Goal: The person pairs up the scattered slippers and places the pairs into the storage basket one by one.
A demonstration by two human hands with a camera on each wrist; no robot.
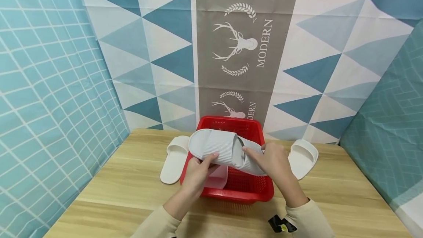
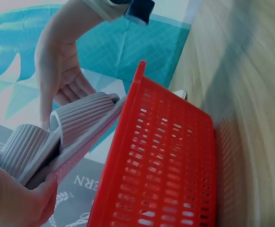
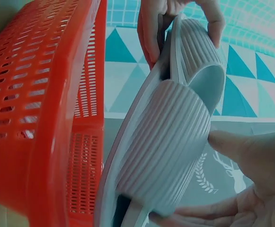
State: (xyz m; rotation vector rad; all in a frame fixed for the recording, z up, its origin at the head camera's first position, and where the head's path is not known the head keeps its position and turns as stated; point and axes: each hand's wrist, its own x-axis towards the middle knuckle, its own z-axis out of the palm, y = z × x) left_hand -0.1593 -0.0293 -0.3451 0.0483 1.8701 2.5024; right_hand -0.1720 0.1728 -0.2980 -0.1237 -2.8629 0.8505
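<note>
A pair of grey ridged-strap slippers, one (image 1: 218,144) partly tucked into the other (image 1: 252,168), is held up over a red basket (image 1: 231,195). My left hand (image 1: 196,173) grips the pair near the left end, its thumb on the ridged strap. At the right end, my right hand (image 1: 274,159) holds the other slipper by its edge, thumb against the strap (image 3: 168,142) in the right wrist view. Something pink (image 1: 218,180) lies inside the basket, partly covered by the slippers and the left hand.
One white slipper (image 1: 173,164) lies on the wooden table (image 1: 125,179) left of the basket. Another white slipper (image 1: 302,161) lies to the right, partly behind the right hand. A patterned cloth (image 1: 168,47) hangs behind the table, with tile-print sheets at both sides.
</note>
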